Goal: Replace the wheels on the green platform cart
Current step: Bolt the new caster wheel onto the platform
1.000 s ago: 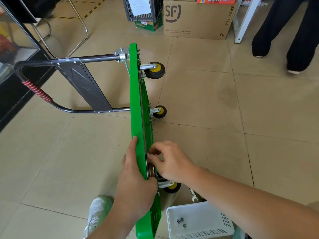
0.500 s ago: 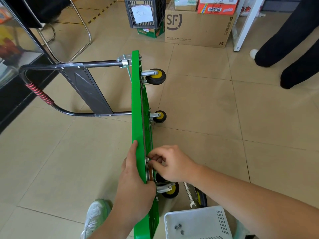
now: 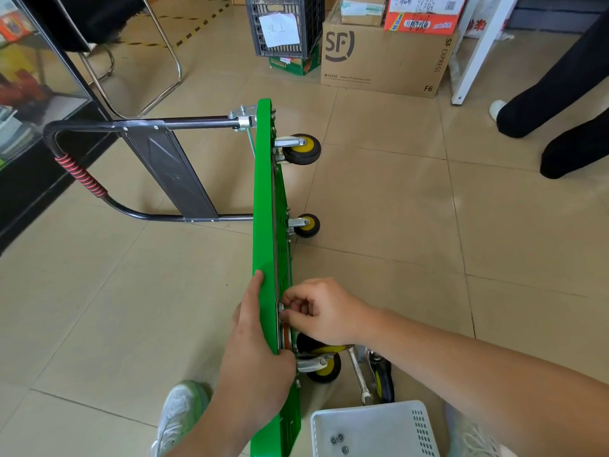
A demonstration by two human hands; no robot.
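The left hand (image 3: 253,354) grips the cart (image 3: 263,192); the right hand (image 3: 323,311) pinches a bolt (image 3: 281,308) by the wheel (image 3: 324,366). Neither has moved; more turning seems needed.

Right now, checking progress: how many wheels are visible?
4: far wheel, middle wheel, near wheel by right hand, all on cart; loose wheel beside wrench. More may be hidden.
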